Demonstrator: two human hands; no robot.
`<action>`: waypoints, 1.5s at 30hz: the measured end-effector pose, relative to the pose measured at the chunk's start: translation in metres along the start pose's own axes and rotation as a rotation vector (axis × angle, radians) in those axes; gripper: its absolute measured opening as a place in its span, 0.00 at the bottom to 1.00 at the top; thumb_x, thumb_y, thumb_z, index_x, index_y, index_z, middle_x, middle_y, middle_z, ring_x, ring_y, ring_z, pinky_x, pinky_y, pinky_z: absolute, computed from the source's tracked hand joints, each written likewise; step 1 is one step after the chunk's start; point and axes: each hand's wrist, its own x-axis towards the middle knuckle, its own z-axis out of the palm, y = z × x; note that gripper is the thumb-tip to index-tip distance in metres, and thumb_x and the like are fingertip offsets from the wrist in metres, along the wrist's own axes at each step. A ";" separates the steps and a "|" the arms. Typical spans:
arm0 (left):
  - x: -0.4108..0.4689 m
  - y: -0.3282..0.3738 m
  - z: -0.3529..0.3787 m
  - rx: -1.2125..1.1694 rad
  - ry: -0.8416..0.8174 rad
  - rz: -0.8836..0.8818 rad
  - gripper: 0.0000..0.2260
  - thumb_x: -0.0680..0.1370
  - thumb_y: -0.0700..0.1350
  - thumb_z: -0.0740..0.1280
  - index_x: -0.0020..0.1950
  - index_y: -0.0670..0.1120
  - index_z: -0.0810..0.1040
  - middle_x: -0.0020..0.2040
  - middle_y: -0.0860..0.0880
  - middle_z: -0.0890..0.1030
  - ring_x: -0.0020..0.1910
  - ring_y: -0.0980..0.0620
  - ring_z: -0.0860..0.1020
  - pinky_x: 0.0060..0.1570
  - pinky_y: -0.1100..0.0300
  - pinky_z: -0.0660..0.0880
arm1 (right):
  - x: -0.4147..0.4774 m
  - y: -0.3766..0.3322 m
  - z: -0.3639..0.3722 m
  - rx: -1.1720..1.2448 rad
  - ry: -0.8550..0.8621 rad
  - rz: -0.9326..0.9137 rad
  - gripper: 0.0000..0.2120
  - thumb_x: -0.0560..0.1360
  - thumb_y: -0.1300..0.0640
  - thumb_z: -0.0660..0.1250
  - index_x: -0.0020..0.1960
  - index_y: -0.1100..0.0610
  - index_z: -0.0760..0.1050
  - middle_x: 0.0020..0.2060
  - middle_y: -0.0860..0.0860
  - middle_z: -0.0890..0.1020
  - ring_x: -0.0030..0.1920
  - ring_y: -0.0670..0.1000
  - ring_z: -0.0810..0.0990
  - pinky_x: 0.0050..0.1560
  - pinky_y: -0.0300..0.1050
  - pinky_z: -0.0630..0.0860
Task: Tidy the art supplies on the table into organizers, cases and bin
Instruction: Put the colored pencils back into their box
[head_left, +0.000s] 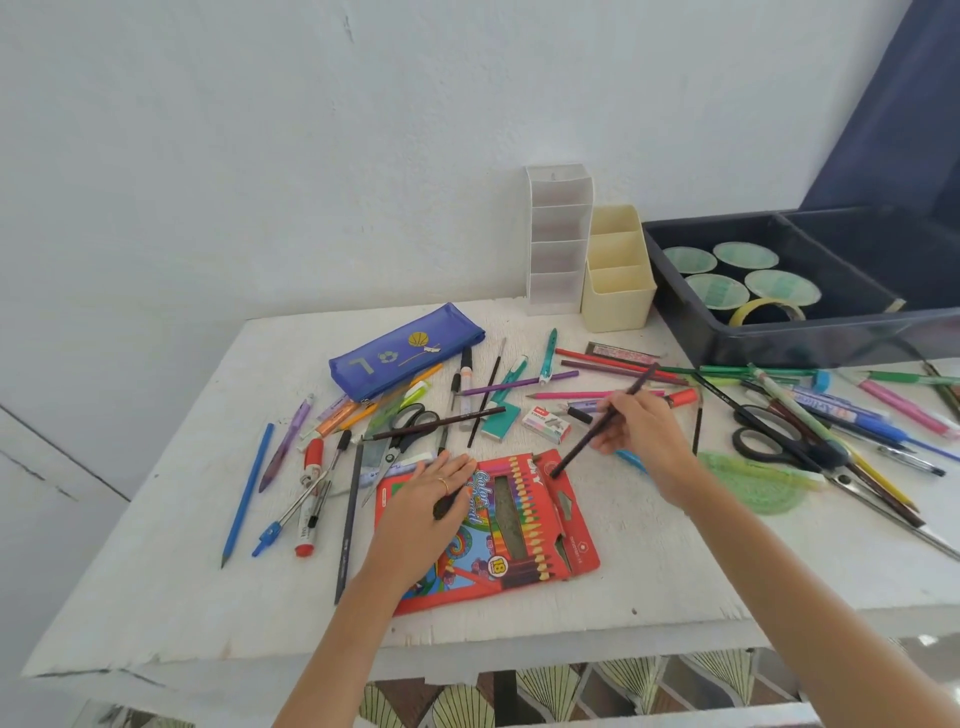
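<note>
Dark pencil (577, 448) pinched by right hand (644, 431); flat left hand (421, 501) presses red pencil box (545, 525).

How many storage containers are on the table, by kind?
Desk organizers: 2 (white organizer, cream organizer)
Pouches: 1 (blue pencil pouch)
Bins: 1 (dark bin)
Pencil boxes: 1 (red coloured-pencil box)
Total: 5

The red pencil box (524, 519) shows "18"; the blue pouch (405, 351), "L".
</note>
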 end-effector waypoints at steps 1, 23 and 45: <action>0.000 0.000 -0.001 -0.001 -0.002 -0.004 0.18 0.81 0.47 0.60 0.71 0.53 0.67 0.71 0.57 0.66 0.69 0.66 0.55 0.70 0.69 0.47 | -0.002 0.006 0.001 0.020 0.005 0.036 0.09 0.80 0.61 0.56 0.48 0.64 0.74 0.36 0.61 0.79 0.31 0.53 0.79 0.33 0.43 0.79; 0.000 -0.001 -0.005 0.033 -0.073 -0.009 0.18 0.82 0.48 0.57 0.72 0.53 0.64 0.73 0.56 0.63 0.74 0.59 0.55 0.69 0.69 0.44 | -0.035 0.038 0.025 -0.890 -0.065 -0.479 0.04 0.69 0.53 0.74 0.43 0.49 0.83 0.39 0.42 0.77 0.46 0.44 0.70 0.47 0.35 0.63; 0.000 -0.007 -0.001 0.021 -0.084 0.008 0.18 0.82 0.48 0.57 0.72 0.52 0.64 0.73 0.56 0.63 0.74 0.60 0.54 0.74 0.63 0.45 | -0.022 0.037 0.048 -0.733 -0.161 -0.453 0.15 0.72 0.67 0.67 0.50 0.50 0.69 0.39 0.47 0.77 0.41 0.43 0.77 0.41 0.33 0.75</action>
